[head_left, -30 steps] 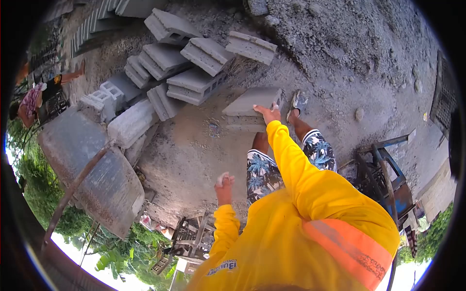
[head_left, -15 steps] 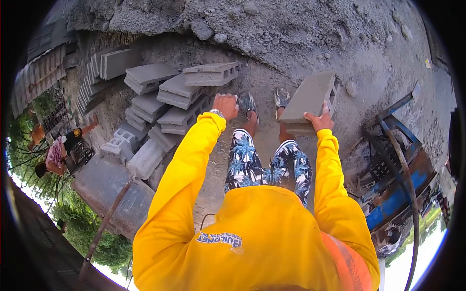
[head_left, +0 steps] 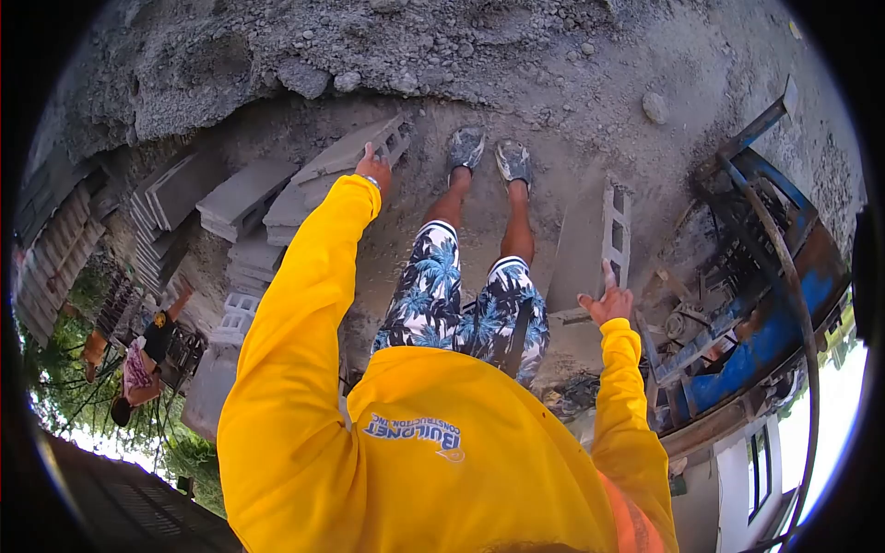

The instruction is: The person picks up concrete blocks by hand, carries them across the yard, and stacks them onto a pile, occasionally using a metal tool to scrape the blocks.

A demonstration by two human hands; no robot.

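A bank of grey gravel [head_left: 212, 74] takes the far side of the ground, and at the right stands a rusty blue metal frame [head_left: 765, 350]. The person in the yellow shirt [head_left: 433, 433] stands with both feet on the dusty ground [head_left: 452, 194], facing this bank. At the left there is a pile of concrete blocks [head_left: 241, 201], leaning one upon another, and further out another person [head_left: 143, 369] is near the edge of the view. Beside the right leg is the held block [head_left: 576, 244], tilted, with its broad face toward the legs and its hollow end turned outward; whether it touches the ground I cannot tell. On the near side of the pile lies the upper block [head_left: 341, 154], and its hollow end is toward the shoes [head_left: 513, 161]. The right hand [head_left: 608, 302] is at the near end of the held block, gripping it, the thumb on one side and the index finger stretched along the hollow end. The left hand [head_left: 375, 168] is right at the edge of the upper block, one finger extended; its other fingers are hidden, so I cannot tell if it grips. A round stone [head_left: 654, 108] lies well beyond the held block.
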